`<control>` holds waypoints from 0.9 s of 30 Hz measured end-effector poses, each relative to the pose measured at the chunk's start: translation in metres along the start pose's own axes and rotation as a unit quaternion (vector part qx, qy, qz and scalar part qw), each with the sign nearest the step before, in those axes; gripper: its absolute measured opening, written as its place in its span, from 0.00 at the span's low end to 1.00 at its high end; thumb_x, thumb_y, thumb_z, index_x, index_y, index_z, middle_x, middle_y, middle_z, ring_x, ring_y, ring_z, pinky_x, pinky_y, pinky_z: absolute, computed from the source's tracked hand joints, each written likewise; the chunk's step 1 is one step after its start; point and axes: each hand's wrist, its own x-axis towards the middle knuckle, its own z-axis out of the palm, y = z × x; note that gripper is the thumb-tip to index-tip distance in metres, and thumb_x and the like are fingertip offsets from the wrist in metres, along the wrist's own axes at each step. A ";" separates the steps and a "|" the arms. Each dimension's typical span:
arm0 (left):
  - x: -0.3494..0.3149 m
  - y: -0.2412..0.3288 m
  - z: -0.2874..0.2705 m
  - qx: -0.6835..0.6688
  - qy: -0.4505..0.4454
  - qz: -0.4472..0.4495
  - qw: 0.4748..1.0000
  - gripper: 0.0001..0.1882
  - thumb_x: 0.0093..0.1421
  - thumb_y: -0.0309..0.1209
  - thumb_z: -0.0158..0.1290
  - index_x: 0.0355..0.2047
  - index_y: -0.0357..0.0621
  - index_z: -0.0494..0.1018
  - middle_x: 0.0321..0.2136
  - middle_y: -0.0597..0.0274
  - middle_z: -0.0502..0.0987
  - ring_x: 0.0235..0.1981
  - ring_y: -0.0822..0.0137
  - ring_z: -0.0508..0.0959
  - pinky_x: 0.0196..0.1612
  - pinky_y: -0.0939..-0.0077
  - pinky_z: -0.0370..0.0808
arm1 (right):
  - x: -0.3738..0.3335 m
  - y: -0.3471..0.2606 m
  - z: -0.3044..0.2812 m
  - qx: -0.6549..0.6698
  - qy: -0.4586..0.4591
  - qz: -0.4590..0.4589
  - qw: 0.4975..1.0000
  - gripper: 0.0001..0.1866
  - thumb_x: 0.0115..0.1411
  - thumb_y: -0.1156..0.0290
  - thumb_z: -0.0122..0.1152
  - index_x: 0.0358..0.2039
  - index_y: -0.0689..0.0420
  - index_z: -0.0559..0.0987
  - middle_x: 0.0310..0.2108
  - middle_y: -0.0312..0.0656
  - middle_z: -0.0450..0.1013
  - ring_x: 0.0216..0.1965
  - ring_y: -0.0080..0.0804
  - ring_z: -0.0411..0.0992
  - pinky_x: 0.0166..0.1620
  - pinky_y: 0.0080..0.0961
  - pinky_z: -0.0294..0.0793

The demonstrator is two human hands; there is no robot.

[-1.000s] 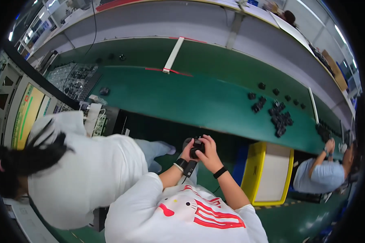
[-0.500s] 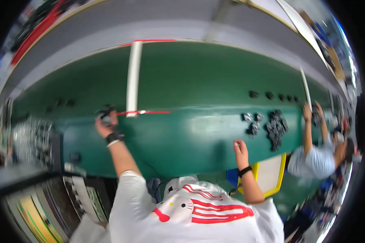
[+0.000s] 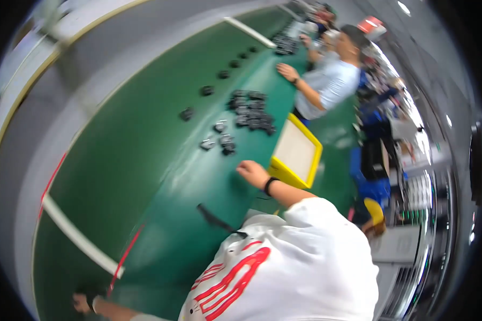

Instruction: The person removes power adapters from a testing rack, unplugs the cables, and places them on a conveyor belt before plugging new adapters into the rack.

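My left hand [image 3: 82, 303] is at the lower left, past a white divider strip [image 3: 83, 238] on the green table. It is blurred, with a dark shape beside its fingers; whether it grips that is unclear. My right hand [image 3: 253, 173], with a black wristband, hovers by the table's near edge, its fingers curled together with nothing visible in them. Nearest to it is a small group of black and grey parts [image 3: 226, 143]. Beyond lies a larger cluster of similar black parts [image 3: 251, 111]. Several single black parts [image 3: 207, 90] form a row farther back.
A black strap-like piece [image 3: 214, 218] stretches from the table [image 3: 160, 214] edge toward my shirt. Right of the table stands a yellow-framed box [image 3: 296, 152] with a pale panel. A co-worker in light blue [image 3: 332, 88] rests a hand on the table near another black pile [image 3: 285, 45].
The view has swung to the right, so the table now runs diagonally. My left hand, which held a black part, is now at the lower left edge. My right hand's fingers are more curled.
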 end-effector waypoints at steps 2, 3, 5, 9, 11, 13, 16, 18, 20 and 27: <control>0.013 0.014 0.002 -0.064 0.001 0.114 0.991 0.23 0.49 0.48 0.58 0.38 0.43 0.75 0.34 0.49 0.79 0.34 0.54 0.80 0.38 0.61 0.77 | 0.012 -0.012 0.015 0.010 -0.039 -0.036 0.999 0.14 0.58 0.62 0.51 0.35 0.60 0.76 0.34 0.51 0.73 0.40 0.48 0.70 0.45 0.39 0.69; 0.000 0.016 -0.008 0.056 -0.137 0.110 0.983 0.29 0.50 0.49 0.58 0.48 0.49 0.63 0.45 0.52 0.63 0.45 0.50 0.67 0.46 0.55 0.70 | 0.012 -0.003 0.021 -0.001 -0.034 -0.059 0.998 0.13 0.59 0.62 0.51 0.35 0.58 0.75 0.34 0.49 0.72 0.40 0.47 0.70 0.44 0.38 0.69; -0.061 0.101 -0.093 0.293 -0.388 0.130 0.864 0.49 0.52 0.51 0.57 0.66 0.61 0.39 0.67 0.58 0.33 0.65 0.42 0.41 0.61 0.43 0.54 | -0.012 -0.015 -0.005 0.003 -0.046 -0.010 0.999 0.13 0.60 0.61 0.50 0.36 0.58 0.74 0.36 0.48 0.69 0.40 0.45 0.69 0.44 0.37 0.69; -0.101 0.174 -0.136 0.331 -0.365 0.076 0.867 0.44 0.53 0.49 0.56 0.65 0.58 0.46 0.66 0.56 0.39 0.65 0.42 0.44 0.60 0.43 0.56 | -0.036 0.034 -0.023 -0.008 -0.016 0.008 1.000 0.13 0.60 0.61 0.49 0.36 0.57 0.73 0.36 0.48 0.69 0.40 0.46 0.69 0.44 0.37 0.68; -0.084 0.153 -0.112 0.374 -0.400 0.090 0.832 0.43 0.53 0.47 0.57 0.64 0.56 0.47 0.66 0.55 0.42 0.64 0.42 0.44 0.58 0.42 0.58 | -0.042 0.061 -0.032 -0.031 0.009 0.030 0.999 0.13 0.59 0.62 0.50 0.35 0.58 0.74 0.35 0.49 0.70 0.40 0.47 0.69 0.44 0.38 0.68; -0.074 0.146 -0.098 0.371 -0.362 0.131 0.845 0.44 0.53 0.48 0.57 0.65 0.55 0.46 0.66 0.56 0.41 0.64 0.42 0.44 0.58 0.42 0.57 | -0.047 0.094 -0.041 -0.044 0.036 0.046 0.997 0.12 0.58 0.62 0.51 0.34 0.59 0.74 0.33 0.50 0.71 0.39 0.48 0.69 0.43 0.39 0.68; -0.028 0.124 -0.060 0.241 -0.219 0.208 0.922 0.48 0.51 0.53 0.57 0.65 0.55 0.43 0.67 0.57 0.38 0.65 0.42 0.42 0.61 0.43 0.52 | -0.041 0.139 -0.049 -0.077 0.041 0.097 0.991 0.12 0.57 0.63 0.51 0.33 0.59 0.74 0.32 0.50 0.72 0.38 0.49 0.70 0.43 0.41 0.69; -0.096 0.177 -0.060 0.107 -0.129 0.251 0.953 0.51 0.50 0.56 0.56 0.66 0.55 0.42 0.67 0.58 0.36 0.65 0.42 0.40 0.64 0.44 0.47 | -0.044 0.169 -0.062 -0.090 0.072 0.148 0.982 0.12 0.56 0.63 0.52 0.33 0.59 0.75 0.33 0.50 0.73 0.39 0.49 0.71 0.43 0.41 0.69; -0.176 0.240 -0.098 -0.192 -0.184 0.470 0.842 0.33 0.53 0.49 0.54 0.47 0.30 0.67 0.39 0.39 0.73 0.39 0.44 0.74 0.43 0.53 0.71 | -0.031 0.187 -0.078 -0.096 0.087 0.177 0.976 0.13 0.55 0.63 0.52 0.33 0.59 0.76 0.33 0.51 0.74 0.38 0.49 0.72 0.43 0.41 0.70; -0.456 0.345 -0.116 -0.171 -0.532 0.462 0.689 0.38 0.45 0.28 0.60 0.56 0.31 0.58 0.54 0.41 0.62 0.58 0.47 0.60 0.61 0.60 0.54 | 0.165 0.211 -0.160 0.208 0.246 0.119 0.939 0.11 0.59 0.64 0.52 0.33 0.59 0.76 0.25 0.37 0.73 0.26 0.24 0.71 0.32 0.24 0.70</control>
